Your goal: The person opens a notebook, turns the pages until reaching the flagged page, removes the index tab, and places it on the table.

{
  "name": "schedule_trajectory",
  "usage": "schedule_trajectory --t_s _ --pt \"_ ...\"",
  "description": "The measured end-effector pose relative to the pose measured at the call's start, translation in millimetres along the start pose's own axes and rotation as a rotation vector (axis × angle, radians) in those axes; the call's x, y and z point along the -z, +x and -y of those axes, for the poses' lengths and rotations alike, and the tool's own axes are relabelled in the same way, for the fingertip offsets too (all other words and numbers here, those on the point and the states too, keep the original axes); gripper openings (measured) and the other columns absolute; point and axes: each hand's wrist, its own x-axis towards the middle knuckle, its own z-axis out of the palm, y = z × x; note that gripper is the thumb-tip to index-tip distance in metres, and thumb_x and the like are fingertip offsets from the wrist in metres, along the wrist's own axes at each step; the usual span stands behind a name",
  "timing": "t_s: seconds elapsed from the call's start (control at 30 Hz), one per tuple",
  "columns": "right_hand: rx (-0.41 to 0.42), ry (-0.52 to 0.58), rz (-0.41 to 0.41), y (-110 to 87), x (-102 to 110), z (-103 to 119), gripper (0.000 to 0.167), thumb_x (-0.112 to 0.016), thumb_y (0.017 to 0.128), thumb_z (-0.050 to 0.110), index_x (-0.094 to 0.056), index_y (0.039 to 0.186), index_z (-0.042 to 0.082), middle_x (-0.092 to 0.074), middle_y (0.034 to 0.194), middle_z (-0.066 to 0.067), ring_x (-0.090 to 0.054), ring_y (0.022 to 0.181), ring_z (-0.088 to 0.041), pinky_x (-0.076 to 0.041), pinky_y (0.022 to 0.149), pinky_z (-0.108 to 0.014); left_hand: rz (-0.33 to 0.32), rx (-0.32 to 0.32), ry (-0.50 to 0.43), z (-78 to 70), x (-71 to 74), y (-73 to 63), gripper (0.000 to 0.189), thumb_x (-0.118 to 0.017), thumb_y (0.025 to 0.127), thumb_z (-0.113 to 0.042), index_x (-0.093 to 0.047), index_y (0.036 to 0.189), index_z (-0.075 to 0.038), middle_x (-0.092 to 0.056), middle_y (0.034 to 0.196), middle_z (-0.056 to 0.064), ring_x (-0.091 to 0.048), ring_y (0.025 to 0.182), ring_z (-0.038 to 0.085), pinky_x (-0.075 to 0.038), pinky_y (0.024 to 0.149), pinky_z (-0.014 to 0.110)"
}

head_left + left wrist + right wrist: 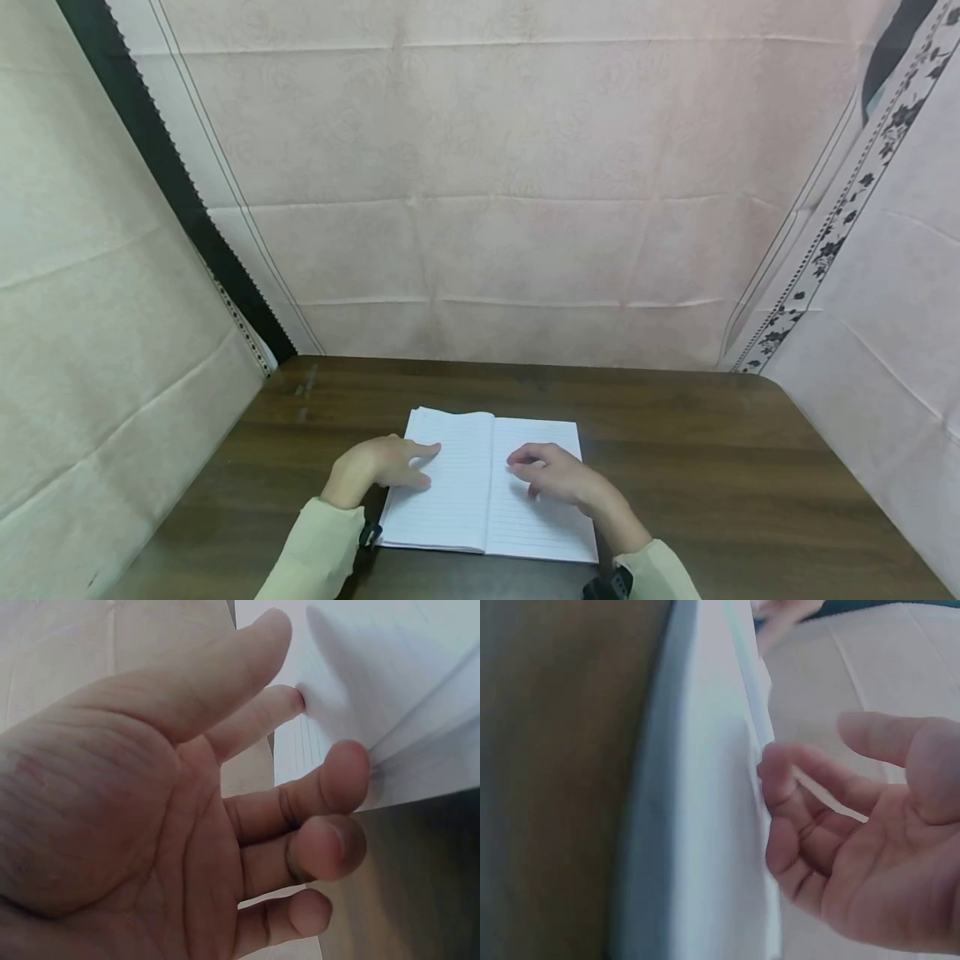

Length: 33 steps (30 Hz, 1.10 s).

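Note:
An open lined notebook (457, 508) lies on the wooden table, blank white pages facing up. My left hand (386, 465) is over the outer edge of the left page, thumb and forefinger spread. In the left wrist view its index fingertip touches the paper (397, 667), and the middle fingertip is right at the page edge. Above the right page is my right hand (558, 475), its fingers loosely bent, with nothing held. The right wrist view shows those fingertips close to the page surface (720, 825), the thumb standing apart.
The brown table (675, 450) extends around the notebook on all sides. A pale cloth (525, 208) hangs behind the table's far edge, with further cloth panels at left and right. Dark bands (603, 586) circle both wrists below light sleeves (315, 546).

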Motion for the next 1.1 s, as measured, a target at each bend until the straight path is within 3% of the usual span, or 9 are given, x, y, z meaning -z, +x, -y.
schedule_trajectory --t_s 0.13,0.23,0.33,0.6,0.83,1.1 --pt "-0.09 -0.122 -0.054 -6.0 16.4 -2.8 0.03 -0.067 0.096 0.027 -0.068 0.118 0.007 -0.064 0.121 -0.01 -0.066 0.081 -0.02 -0.05 0.08 -0.045 0.004 0.005 -0.004 0.2 0.7 -0.4 0.058 -0.071 0.092 -0.036 -0.054 0.147 -0.027 -0.051 0.147 0.015 -0.047 0.132 0.04 -0.042 0.1 0.063" --pt "-0.134 -0.22 -0.108 -9.6 26.4 -3.7 0.036 -0.073 0.092 0.028 -0.067 0.12 0.006 -0.064 0.124 -0.012 -0.065 0.1 -0.027 -0.05 0.089 -0.052 0.0 0.004 -0.008 -0.1 1.8 -0.6 0.058 -0.072 0.092 -0.036 -0.054 0.146 -0.027 -0.051 0.147 0.015 -0.035 0.141 0.046 -0.034 0.104 0.068" --pt "-0.144 -0.305 -0.16 -11.3 31.1 -4.8 0.044 -0.079 0.087 0.026 -0.066 0.121 0.002 -0.062 0.126 -0.016 -0.058 0.116 -0.035 -0.047 0.096 -0.057 -0.002 0.004 -0.011 -0.1 2.2 -1.0 0.058 -0.072 0.092 -0.036 -0.054 0.146 -0.027 -0.051 0.147 0.016 -0.034 0.141 0.047 -0.032 0.105 0.069" --pt "-0.144 -0.489 -0.189 -12.8 30.4 -13.3 0.066 -0.087 0.077 0.02 -0.058 0.131 -0.006 -0.051 0.136 -0.027 -0.055 0.119 -0.041 -0.047 0.096 -0.059 0.004 0.017 -0.023 -0.2 2.0 -2.3 0.058 -0.072 0.092 -0.035 -0.054 0.146 -0.027 -0.051 0.147 0.016 -0.041 0.137 0.045 -0.039 0.101 0.066" --pt "-0.192 -0.525 -0.172 -13.7 30.1 -17.6 0.083 -0.089 0.075 0.026 -0.048 0.141 -0.006 -0.043 0.142 -0.031 -0.053 0.122 -0.045 -0.047 0.095 -0.063 0.022 0.029 -0.026 -1.1 1.2 -2.8 0.059 -0.072 0.092 -0.036 -0.053 0.147 -0.028 -0.05 0.148 0.016 -0.042 0.137 0.043 -0.039 0.102 0.065" --pt "-0.213 -0.549 -0.16 -15.6 30.1 -15.8 0.085 -0.088 0.077 0.029 -0.047 0.144 -0.004 -0.037 0.149 -0.03 -0.047 0.129 -0.048 -0.044 0.096 -0.065 0.023 0.023 -0.031 -3.0 2.9 -2.5 0.059 -0.071 0.092 -0.036 -0.052 0.148 -0.028 -0.05 0.149 0.016 -0.04 0.139 0.043 -0.038 0.103 0.066"
